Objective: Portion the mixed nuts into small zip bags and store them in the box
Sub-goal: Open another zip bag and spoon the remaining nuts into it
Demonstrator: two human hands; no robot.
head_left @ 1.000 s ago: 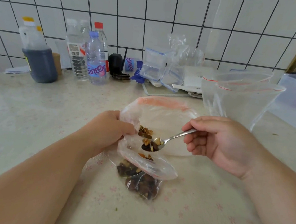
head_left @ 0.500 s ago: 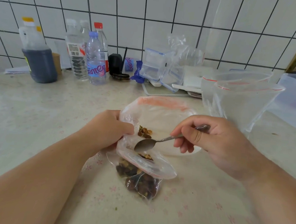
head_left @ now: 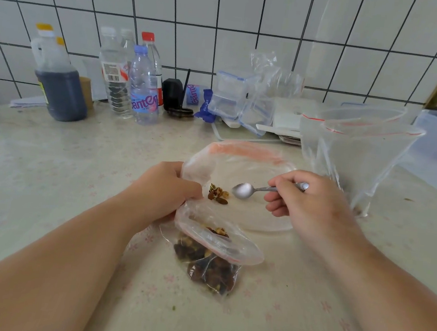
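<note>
1. Our left hand (head_left: 168,187) grips both bags' rims, so the small zip bag (head_left: 211,258) of nuts gapes on the table.
2. Our right hand (head_left: 312,201) pinches the empty spoon (head_left: 244,189) inside the large bag (head_left: 239,183), beside the last nuts (head_left: 218,193), ready to scoop.

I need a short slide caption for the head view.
Left hand holds small zip bag of nuts; right hand holds empty spoon.
</note>
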